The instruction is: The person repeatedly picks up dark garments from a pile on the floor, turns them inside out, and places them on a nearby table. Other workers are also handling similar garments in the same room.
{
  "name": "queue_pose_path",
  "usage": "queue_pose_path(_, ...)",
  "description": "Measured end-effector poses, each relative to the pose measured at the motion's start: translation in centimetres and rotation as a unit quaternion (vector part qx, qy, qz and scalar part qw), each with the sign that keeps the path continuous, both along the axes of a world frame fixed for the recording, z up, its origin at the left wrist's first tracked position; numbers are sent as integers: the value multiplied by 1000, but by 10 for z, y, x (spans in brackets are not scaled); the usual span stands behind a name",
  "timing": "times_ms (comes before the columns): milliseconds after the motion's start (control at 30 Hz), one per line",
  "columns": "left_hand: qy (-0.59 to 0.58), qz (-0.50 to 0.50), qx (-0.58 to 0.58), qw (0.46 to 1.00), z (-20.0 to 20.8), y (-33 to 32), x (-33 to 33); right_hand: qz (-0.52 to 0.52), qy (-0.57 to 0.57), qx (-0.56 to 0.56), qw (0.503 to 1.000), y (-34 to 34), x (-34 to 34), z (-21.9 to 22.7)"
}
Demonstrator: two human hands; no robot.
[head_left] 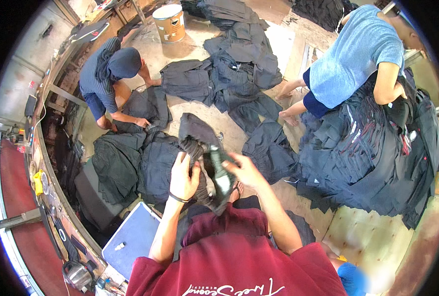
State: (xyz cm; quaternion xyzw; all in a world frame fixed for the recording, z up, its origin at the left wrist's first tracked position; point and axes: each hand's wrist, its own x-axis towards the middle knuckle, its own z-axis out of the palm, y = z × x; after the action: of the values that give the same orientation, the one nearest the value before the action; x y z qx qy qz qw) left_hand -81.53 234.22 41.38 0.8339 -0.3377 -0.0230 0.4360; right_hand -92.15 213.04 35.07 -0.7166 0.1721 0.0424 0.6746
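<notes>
A dark garment (198,129) with a gathered waistband is held up in front of my chest. Thumb and fingers of my left hand (184,178) are closed on its gathered edge, and a dark band circles that wrist. My right hand (246,171) is at the garment's right side, its fingers smeared by motion, so their grip is unclear. A pale patch of the inside shows between my hands. Just beyond my left hand lie more dark garments (157,165) on the floor, and another dark garment (269,150) lies beyond my right hand.
A person in a striped top (98,74) bends over dark garments at left. Another in a blue shirt (352,54) leans over a large garment heap (347,158) at right. A drum (169,24) stands at the back. Near my left arm are a blue board (130,241) and a cluttered shelf (74,232).
</notes>
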Motion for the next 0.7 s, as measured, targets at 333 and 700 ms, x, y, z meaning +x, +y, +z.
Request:
queue_pose_path(333,13,-4,-38,999,95,-25,-51,-190,-82,157,966,-22,-38,45)
queue_pose_path(700,75,-6,-59,995,68,-26,-60,-227,-58,22,972,-14,-50,51)
